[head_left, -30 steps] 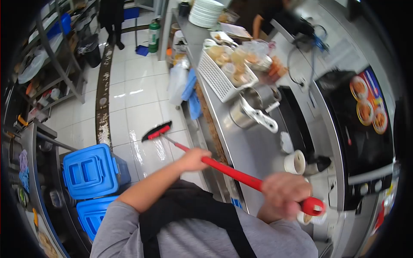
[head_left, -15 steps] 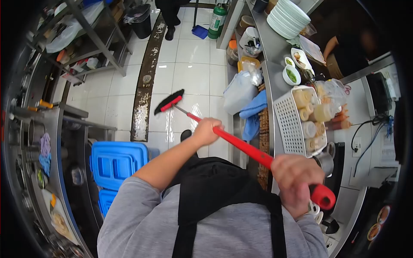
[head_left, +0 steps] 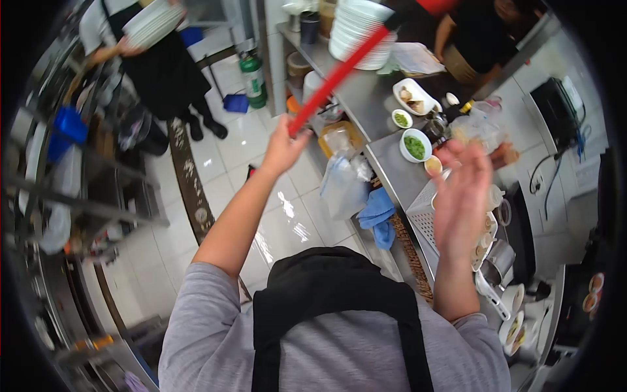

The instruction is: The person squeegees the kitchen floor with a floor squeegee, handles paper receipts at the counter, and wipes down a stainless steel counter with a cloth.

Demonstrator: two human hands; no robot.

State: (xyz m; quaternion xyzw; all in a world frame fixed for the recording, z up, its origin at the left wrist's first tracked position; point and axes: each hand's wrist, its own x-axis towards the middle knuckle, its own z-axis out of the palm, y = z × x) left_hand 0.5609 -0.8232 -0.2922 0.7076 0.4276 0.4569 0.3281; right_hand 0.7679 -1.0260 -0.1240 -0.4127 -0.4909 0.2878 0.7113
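My left hand [head_left: 285, 149] is wrapped round the red handle of a broom [head_left: 343, 72]. The handle slants up to the right, past the stacked plates, and its upper end is blurred. Below my left hand only a small red and black bit shows by my forearm; most of the brush head is hidden. My right hand [head_left: 462, 196] is off the handle, fingers stretched out and somewhat blurred, above the white perforated basket [head_left: 424, 219] on the steel counter [head_left: 388, 157]. Close to its fingers are a bowl of chopped greens [head_left: 415, 145] and a small yellowish cup [head_left: 433, 164].
A co-worker [head_left: 153, 72] at the upper left carries white plates [head_left: 153, 25]. Another person [head_left: 473, 39] stands beyond the counter. A plate stack [head_left: 359, 36], a green cylinder [head_left: 252, 81], a blue dustpan [head_left: 236, 102] and a steel rack [head_left: 85, 196] stand around the tiled floor [head_left: 287, 215].
My right hand has let go of the handle and opened. The handle has swung upward in my left hand. My view has turned, and a co-worker with plates now shows more fully.
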